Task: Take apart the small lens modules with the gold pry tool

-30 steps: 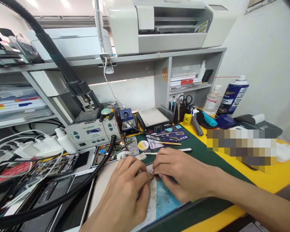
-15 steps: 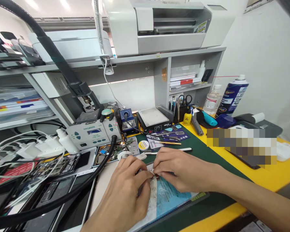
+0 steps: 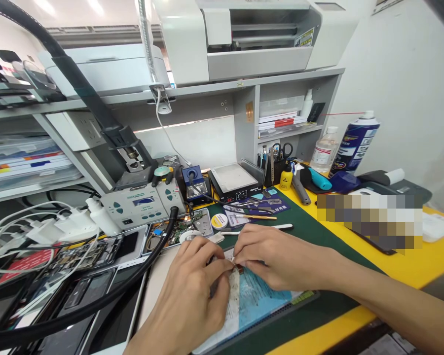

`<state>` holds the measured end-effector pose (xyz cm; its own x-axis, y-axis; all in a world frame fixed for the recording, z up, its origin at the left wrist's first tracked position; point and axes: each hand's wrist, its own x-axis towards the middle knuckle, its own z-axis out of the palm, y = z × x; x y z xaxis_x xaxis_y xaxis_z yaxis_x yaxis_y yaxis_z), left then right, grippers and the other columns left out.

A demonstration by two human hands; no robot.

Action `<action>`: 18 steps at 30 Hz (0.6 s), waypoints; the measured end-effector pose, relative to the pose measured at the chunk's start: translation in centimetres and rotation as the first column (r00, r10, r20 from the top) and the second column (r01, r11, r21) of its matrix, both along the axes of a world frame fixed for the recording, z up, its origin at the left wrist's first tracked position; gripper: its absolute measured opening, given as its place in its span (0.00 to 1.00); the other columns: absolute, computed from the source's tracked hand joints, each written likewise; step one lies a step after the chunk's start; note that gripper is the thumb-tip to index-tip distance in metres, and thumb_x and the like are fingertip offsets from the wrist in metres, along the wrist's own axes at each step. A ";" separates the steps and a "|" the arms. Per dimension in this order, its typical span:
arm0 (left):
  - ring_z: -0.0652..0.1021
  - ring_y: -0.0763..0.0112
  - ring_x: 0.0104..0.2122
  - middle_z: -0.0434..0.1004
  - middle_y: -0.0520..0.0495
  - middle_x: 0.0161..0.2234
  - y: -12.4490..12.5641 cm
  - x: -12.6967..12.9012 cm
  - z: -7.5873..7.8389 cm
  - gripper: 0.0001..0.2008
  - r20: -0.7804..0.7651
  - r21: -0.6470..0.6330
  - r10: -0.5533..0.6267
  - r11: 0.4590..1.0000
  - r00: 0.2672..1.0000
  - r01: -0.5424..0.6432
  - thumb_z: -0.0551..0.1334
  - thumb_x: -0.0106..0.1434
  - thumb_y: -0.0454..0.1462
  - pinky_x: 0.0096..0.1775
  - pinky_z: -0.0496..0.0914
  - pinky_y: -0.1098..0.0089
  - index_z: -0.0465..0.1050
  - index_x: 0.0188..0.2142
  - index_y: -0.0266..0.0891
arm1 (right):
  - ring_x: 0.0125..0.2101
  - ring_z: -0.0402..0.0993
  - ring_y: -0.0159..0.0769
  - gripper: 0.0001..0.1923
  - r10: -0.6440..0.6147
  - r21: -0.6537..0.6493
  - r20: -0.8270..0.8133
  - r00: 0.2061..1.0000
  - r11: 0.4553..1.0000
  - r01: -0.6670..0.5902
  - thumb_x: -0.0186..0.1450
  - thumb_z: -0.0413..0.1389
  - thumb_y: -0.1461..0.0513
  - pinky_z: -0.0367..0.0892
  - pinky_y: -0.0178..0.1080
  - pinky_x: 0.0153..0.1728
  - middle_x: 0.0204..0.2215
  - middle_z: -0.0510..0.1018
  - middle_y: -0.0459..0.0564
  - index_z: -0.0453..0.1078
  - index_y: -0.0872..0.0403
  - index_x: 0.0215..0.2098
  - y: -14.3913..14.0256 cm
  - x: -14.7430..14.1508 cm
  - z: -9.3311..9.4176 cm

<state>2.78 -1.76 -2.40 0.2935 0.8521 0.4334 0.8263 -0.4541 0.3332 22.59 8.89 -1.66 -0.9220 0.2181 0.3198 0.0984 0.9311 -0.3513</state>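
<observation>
Pinching a small part point(image 3: 238, 266) between them, the left hand point(image 3: 192, 301) and right hand point(image 3: 277, 261) meet fingertip to fingertip over the blue mat point(image 3: 259, 301) near the surface's front edge. Green mat point(image 3: 318, 236) right of the hands lies open; phones point(image 3: 89, 281) crowd the left.

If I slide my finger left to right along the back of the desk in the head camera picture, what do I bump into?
White squeeze bottle → grey soldering station → small blue box → black hot plate → yellow bottle → clear bottle → blue spray can.

Whatever the fingers point(image 3: 227, 264) pinch is too small to tell; a pixelated patch point(image 3: 370, 219) hides things near the table's right edge.
</observation>
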 end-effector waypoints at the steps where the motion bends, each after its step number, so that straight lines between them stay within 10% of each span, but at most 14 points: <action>1: 0.72 0.60 0.40 0.76 0.46 0.37 0.0 0.0 0.0 0.12 0.002 -0.002 -0.001 1.000 1.000 0.001 0.56 0.66 0.29 0.40 0.67 0.56 0.78 0.38 0.42 | 0.44 0.73 0.42 0.11 0.001 0.004 0.000 1.000 1.000 -0.001 0.68 0.55 0.72 0.67 0.42 0.48 0.40 0.82 0.54 0.79 0.60 0.43 0.0 0.0 0.0; 18: 0.72 0.61 0.41 0.74 0.46 0.39 0.0 -0.4 -0.1 0.15 0.103 -0.028 0.006 1.000 0.995 -0.003 0.56 0.66 0.30 0.41 0.68 0.57 0.81 0.42 0.45 | 0.45 0.73 0.42 0.11 0.009 0.048 0.002 1.000 0.999 -0.009 0.68 0.55 0.72 0.66 0.42 0.48 0.39 0.82 0.54 0.79 0.59 0.42 -0.1 -0.1 0.0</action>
<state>2.37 -1.72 -2.54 0.2444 0.8656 0.4370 0.7888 -0.4396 0.4295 22.53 8.78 -1.61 -0.9243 0.1947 0.3282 0.0907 0.9475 -0.3065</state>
